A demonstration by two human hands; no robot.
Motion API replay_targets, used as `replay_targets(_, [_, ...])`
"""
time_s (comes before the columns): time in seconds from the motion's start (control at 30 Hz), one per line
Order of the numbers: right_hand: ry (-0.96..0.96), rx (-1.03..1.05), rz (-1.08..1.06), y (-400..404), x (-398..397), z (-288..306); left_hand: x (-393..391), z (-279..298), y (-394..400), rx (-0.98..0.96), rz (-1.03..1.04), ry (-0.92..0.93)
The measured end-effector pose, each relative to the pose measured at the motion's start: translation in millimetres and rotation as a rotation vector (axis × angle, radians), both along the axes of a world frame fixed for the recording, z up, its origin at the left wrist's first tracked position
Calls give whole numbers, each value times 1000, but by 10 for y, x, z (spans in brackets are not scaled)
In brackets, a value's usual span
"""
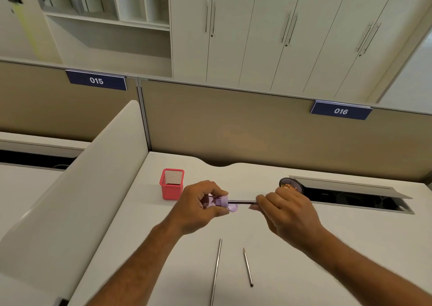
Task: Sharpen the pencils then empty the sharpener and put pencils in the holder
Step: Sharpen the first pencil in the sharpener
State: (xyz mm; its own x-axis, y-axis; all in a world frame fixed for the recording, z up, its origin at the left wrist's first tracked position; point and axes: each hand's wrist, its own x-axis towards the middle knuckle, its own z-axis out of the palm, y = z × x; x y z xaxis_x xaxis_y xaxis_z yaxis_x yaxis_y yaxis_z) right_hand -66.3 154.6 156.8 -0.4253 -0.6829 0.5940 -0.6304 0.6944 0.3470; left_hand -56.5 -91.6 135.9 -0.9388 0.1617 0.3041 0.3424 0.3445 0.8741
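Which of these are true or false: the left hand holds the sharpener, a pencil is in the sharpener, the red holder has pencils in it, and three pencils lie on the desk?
1. The left hand holds the purple sharpener. True.
2. The right hand holds a pencil pushed into the sharpener. True.
3. The red holder has pencils in it. False: none show in it.
4. Three pencils lie on the desk. False: two, a long one and a short one.

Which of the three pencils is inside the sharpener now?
The pencil held by the right hand, its tip inside the purple sharpener. The other two lie loose on the desk.
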Motion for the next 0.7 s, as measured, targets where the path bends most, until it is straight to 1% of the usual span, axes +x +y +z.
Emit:
replay_targets(0.03, [-40,4,-6,-2,3,1,-1,-7,0,-7,7,15])
replay_targets(0.1, [-225,-29,-48,-23,9,11,-20,-23,-7,-19,2,69])
replay_targets(0.17, [-520,-101,-132,-59,-18,70,-41,-31,-3,-12,0,155])
replay_targets(0.23, [-806,-163,-149,-65,-59,139,-53,-10,19,-13,19,234])
replay_targets(0.27, [-895,-184,-138,-63,-75,173,-63,-1,25,-20,23,259])
replay_targets(0.33, [-960,-176,-112,-55,-84,225,-78,5,18,-38,12,277])
replay_targets(0.4, [-888,-157,-87,-42,-91,224,-81,-10,4,-47,-13,258])
replay_targets(0.5, [-608,-166,-50,-4,-108,169,-68,-20,14,-76,-20,172])
replay_targets(0.63, [-266,-117,79,25,-85,80,-51,-28,5,-24,-28,53])
replay_targets(0.7, [-118,-96,99,14,-68,60,-43,-24,-7,-5,-42,25])
